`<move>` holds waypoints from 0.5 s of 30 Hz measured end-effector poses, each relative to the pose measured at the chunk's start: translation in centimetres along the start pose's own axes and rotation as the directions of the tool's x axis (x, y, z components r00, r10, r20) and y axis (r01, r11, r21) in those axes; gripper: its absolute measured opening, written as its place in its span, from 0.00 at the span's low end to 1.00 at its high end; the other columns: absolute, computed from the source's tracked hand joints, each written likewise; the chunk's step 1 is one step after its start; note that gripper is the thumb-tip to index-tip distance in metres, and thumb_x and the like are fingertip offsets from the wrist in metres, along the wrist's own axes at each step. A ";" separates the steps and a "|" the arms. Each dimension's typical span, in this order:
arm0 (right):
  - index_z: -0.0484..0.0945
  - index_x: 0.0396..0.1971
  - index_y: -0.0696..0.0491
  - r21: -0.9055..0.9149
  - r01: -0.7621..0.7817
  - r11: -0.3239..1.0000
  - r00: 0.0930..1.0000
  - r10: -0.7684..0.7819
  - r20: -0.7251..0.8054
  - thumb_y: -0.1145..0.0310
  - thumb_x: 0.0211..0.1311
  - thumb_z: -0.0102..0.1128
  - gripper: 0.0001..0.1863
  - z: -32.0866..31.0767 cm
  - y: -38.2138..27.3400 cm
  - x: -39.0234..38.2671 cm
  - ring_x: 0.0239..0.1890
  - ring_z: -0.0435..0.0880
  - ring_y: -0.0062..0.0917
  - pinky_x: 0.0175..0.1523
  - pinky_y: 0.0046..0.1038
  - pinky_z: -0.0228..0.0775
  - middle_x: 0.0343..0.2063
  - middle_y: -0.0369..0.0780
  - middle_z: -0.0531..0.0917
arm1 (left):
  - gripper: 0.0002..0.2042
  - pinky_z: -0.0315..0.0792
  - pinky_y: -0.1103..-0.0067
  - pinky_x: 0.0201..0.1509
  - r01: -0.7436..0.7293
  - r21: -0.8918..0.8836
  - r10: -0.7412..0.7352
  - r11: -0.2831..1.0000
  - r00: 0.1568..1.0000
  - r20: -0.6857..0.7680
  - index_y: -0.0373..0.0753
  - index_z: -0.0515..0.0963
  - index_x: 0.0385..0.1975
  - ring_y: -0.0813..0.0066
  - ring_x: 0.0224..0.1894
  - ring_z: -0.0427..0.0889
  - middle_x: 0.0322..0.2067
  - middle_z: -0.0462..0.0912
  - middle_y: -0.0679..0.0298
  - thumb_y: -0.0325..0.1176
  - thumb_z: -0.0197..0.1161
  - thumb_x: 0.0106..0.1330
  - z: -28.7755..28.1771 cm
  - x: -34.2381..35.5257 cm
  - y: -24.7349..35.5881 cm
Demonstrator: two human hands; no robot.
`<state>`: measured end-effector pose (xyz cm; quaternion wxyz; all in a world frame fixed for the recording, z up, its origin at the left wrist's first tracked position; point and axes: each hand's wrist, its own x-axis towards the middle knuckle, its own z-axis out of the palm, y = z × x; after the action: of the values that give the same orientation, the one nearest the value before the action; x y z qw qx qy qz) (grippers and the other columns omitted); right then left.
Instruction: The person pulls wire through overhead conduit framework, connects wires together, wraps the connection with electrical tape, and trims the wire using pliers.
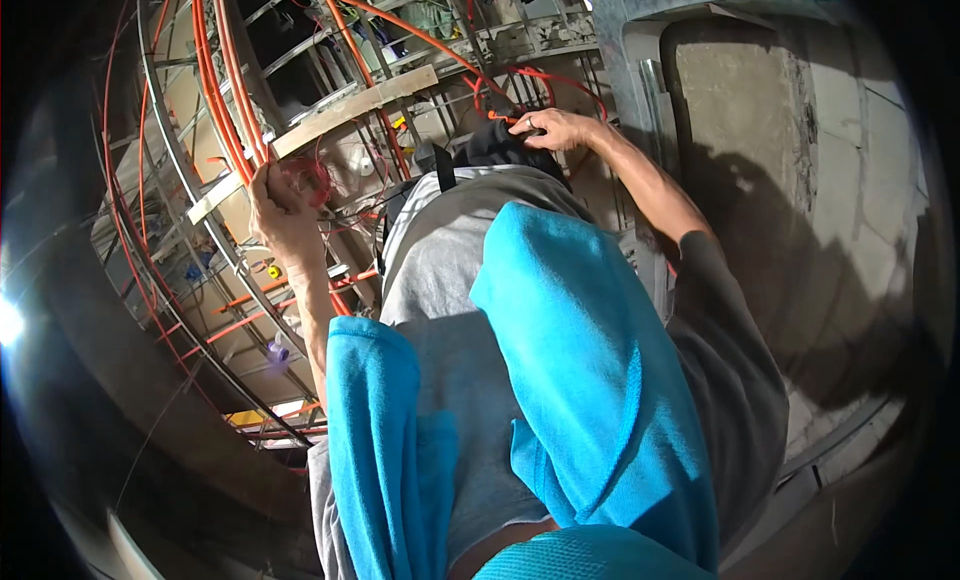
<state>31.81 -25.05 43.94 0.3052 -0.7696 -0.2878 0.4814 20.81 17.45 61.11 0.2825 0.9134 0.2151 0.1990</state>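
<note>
My left hand (283, 212) is raised at the left with its fingers curled. Thin red wire (318, 183) is bunched in loops at its fingers, beside the lower ends of several orange conduits (215, 90). My right hand (558, 130) is bent in at my waist, its fingers drawn together over a black pouch or bundle of dark cloth (505, 145). A small orange piece (497, 116) shows by its fingertips; what the fingers hold is hidden. A bright blue cloth (570, 300) hangs over my grey shirt (440, 270).
A pale flat bar (350, 110) crosses behind my left hand. Metal framing (190, 185) and more orange conduits (345, 35) run around it. At right stand a metal stud (655, 110) and a grey wall panel (740, 130). A purple object (277, 352) lies low at left.
</note>
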 end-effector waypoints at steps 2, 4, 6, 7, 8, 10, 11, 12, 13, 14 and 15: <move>0.79 0.60 0.50 0.027 0.022 0.999 0.998 -0.021 -0.054 0.63 0.63 0.62 0.25 1.1 0.8 0.5 0.61 0.79 0.34 0.67 0.32 0.67 0.59 0.44 0.81 | 0.09 0.74 0.80 0.28 -0.028 -0.027 0.028 0.999 0.999 -0.023 0.37 0.82 0.46 0.82 0.23 0.80 0.23 0.84 0.63 0.34 0.58 0.76 0.9 0.4 0.0; 0.81 0.57 0.49 0.199 0.097 0.975 0.979 -0.057 -0.194 0.60 0.63 0.62 0.23 2.4 -0.7 1.8 0.55 0.84 0.32 0.65 0.29 0.70 0.54 0.43 0.85 | 0.09 0.74 0.81 0.28 -0.037 -0.028 0.035 0.999 0.997 -0.062 0.37 0.83 0.46 0.82 0.23 0.80 0.23 0.84 0.63 0.34 0.59 0.75 0.6 0.4 0.2; 0.83 0.54 0.51 0.188 -0.044 0.981 0.969 0.088 -0.229 0.60 0.63 0.64 0.21 4.4 -0.8 2.4 0.53 0.85 0.32 0.61 0.30 0.72 0.51 0.45 0.86 | 0.09 0.74 0.79 0.30 0.118 -0.157 -0.117 0.981 0.993 0.011 0.34 0.81 0.47 0.79 0.25 0.79 0.26 0.84 0.61 0.31 0.58 0.75 1.0 0.4 1.5; 0.83 0.53 0.52 0.125 0.009 0.992 0.963 0.025 -0.268 0.60 0.63 0.64 0.21 4.4 -0.6 2.6 0.53 0.84 0.33 0.61 0.31 0.71 0.51 0.46 0.86 | 0.09 0.74 0.79 0.30 0.165 -0.217 -0.163 0.962 0.986 0.027 0.34 0.81 0.46 0.80 0.26 0.79 0.26 0.84 0.62 0.31 0.58 0.75 1.5 0.4 1.4; 0.83 0.52 0.54 0.062 0.063 0.996 0.952 -0.042 -0.302 0.60 0.63 0.63 0.20 4.5 -0.4 2.4 0.54 0.84 0.34 0.61 0.32 0.71 0.50 0.47 0.85 | 0.09 0.74 0.80 0.31 0.140 -0.169 -0.134 0.976 0.990 0.047 0.34 0.81 0.46 0.80 0.27 0.79 0.26 0.84 0.62 0.31 0.59 0.75 1.5 0.5 1.4; 0.79 0.56 0.56 0.230 0.053 0.972 0.990 -0.021 -0.138 0.66 0.64 0.59 0.21 3.3 -1.0 1.6 0.56 0.82 0.35 0.63 0.32 0.70 0.52 0.47 0.84 | 0.08 0.74 0.81 0.32 0.129 -0.253 -0.130 0.959 0.991 0.013 0.34 0.81 0.45 0.81 0.27 0.79 0.26 0.84 0.62 0.30 0.60 0.74 2.3 0.5 1.1; 0.79 0.57 0.56 0.179 0.011 0.984 0.994 0.009 -0.113 0.66 0.65 0.58 0.21 2.3 -2.0 0.8 0.56 0.82 0.33 0.63 0.31 0.69 0.52 0.46 0.85 | 0.06 0.74 0.81 0.33 0.149 -0.228 -0.146 0.962 0.989 0.031 0.34 0.81 0.43 0.82 0.28 0.79 0.26 0.84 0.62 0.28 0.61 0.73 2.4 0.4 1.4; 0.80 0.56 0.55 0.242 -0.030 0.970 0.995 0.051 -0.083 0.65 0.65 0.61 0.21 1.6 -2.5 0.2 0.53 0.84 0.29 0.61 0.29 0.70 0.49 0.45 0.86 | 0.08 0.70 0.85 0.28 0.169 -0.333 -0.150 0.928 0.985 0.083 0.34 0.80 0.46 0.87 0.26 0.75 0.27 0.82 0.68 0.30 0.59 0.75 3.3 0.2 0.1; 0.81 0.55 0.54 0.327 -0.053 0.944 0.994 0.082 -0.075 0.64 0.64 0.63 0.20 1.9 -0.7 0.4 0.51 0.84 0.28 0.60 0.28 0.71 0.47 0.43 0.87 | 0.08 0.70 0.85 0.28 0.170 -0.336 -0.148 0.926 0.985 0.091 0.33 0.80 0.46 0.87 0.26 0.75 0.27 0.82 0.68 0.30 0.59 0.75 3.6 0.4 -0.1; 0.82 0.54 0.53 0.411 -0.081 0.908 0.991 0.118 -0.065 0.64 0.63 0.65 0.20 2.6 0.9 0.7 0.49 0.85 0.26 0.59 0.27 0.72 0.46 0.42 0.88 | 0.08 0.69 0.85 0.28 0.172 -0.342 -0.145 0.924 0.984 0.104 0.33 0.80 0.46 0.87 0.26 0.74 0.27 0.82 0.68 0.31 0.59 0.75 3.9 0.3 0.4; 0.82 0.54 0.53 0.411 -0.072 0.909 0.993 0.106 -0.061 0.64 0.63 0.65 0.20 2.8 1.0 1.1 0.49 0.85 0.26 0.59 0.27 0.72 0.46 0.42 0.88 | 0.08 0.70 0.85 0.29 0.204 -0.437 -0.164 0.876 0.978 0.128 0.33 0.80 0.46 0.87 0.26 0.74 0.27 0.82 0.68 0.31 0.59 0.75 4.0 0.3 1.7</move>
<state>29.82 -24.37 41.64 0.4483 -0.7202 -0.1329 0.5125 23.49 14.60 59.19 0.5118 0.8070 0.2367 0.1755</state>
